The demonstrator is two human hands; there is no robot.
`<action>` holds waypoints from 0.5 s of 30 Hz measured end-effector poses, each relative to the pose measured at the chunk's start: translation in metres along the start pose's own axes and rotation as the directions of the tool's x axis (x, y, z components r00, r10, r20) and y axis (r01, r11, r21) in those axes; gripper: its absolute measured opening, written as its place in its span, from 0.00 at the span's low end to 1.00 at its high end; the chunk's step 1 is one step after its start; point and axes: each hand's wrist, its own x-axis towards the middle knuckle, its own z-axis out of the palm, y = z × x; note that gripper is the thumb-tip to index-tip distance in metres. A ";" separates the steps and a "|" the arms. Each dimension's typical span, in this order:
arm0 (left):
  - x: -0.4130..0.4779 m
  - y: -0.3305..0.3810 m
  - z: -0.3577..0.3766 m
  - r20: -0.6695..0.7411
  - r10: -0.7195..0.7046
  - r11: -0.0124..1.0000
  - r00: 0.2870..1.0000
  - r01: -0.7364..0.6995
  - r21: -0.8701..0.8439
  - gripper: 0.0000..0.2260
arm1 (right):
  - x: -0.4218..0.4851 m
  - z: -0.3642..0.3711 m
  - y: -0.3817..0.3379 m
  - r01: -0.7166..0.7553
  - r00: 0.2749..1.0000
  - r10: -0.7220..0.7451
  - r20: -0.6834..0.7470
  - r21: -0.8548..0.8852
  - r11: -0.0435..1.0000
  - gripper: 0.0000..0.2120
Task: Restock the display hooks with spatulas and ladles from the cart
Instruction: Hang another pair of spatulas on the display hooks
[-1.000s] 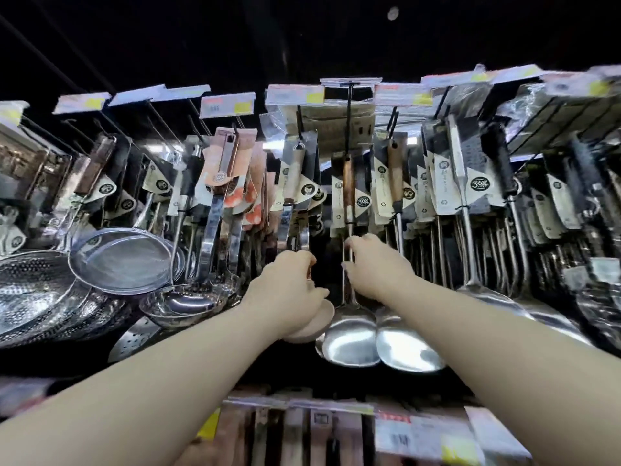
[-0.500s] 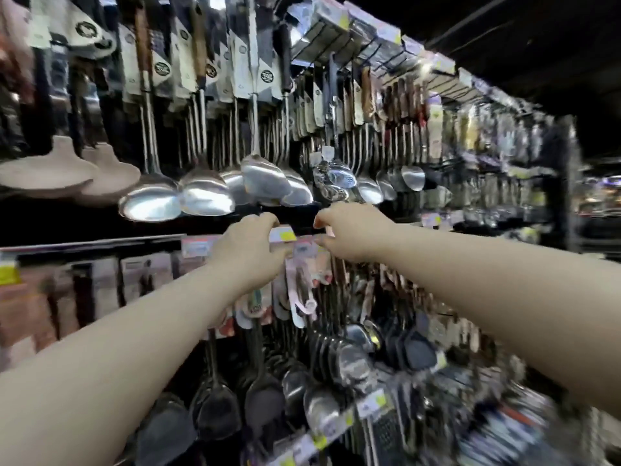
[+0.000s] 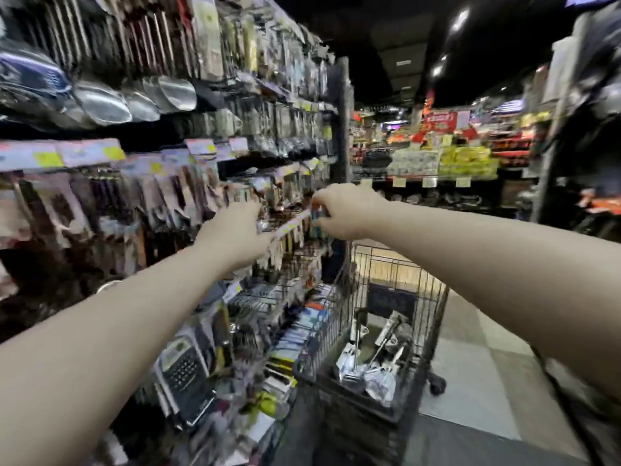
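Both hands, left and right, have swung away from the upper ladle row and now hover loosely curled, apparently empty though blur hides the fingers. Beyond them the cart has come into view, utensils heaped in its basket; I'd say a fresh pick comes next.

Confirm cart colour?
Black wire cart, silver utensils inside; head view, the only one, shows it.
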 end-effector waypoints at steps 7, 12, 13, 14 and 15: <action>0.068 0.095 0.119 0.167 0.051 0.995 0.985 -0.036 -0.092 0.19 | 0.004 0.085 0.133 -0.072 0.987 0.072 0.144 -0.003 0.997 0.16; 0.103 0.121 0.192 0.273 0.019 0.998 0.962 -0.003 -0.057 0.18 | 0.012 0.157 0.188 -0.110 0.960 0.097 0.263 0.038 0.993 0.14; 0.109 0.124 0.206 0.296 0.014 0.999 0.955 -0.002 -0.041 0.18 | 0.014 0.171 0.195 -0.121 0.951 0.101 0.292 0.050 0.991 0.14; 0.115 0.125 0.219 0.316 0.014 1.000 0.949 -0.006 -0.026 0.18 | 0.017 0.186 0.202 -0.130 0.942 0.105 0.320 0.057 0.990 0.13; 0.122 0.126 0.233 0.332 0.015 1.000 0.943 -0.011 -0.016 0.18 | 0.021 0.201 0.208 -0.136 0.932 0.108 0.346 0.059 0.989 0.12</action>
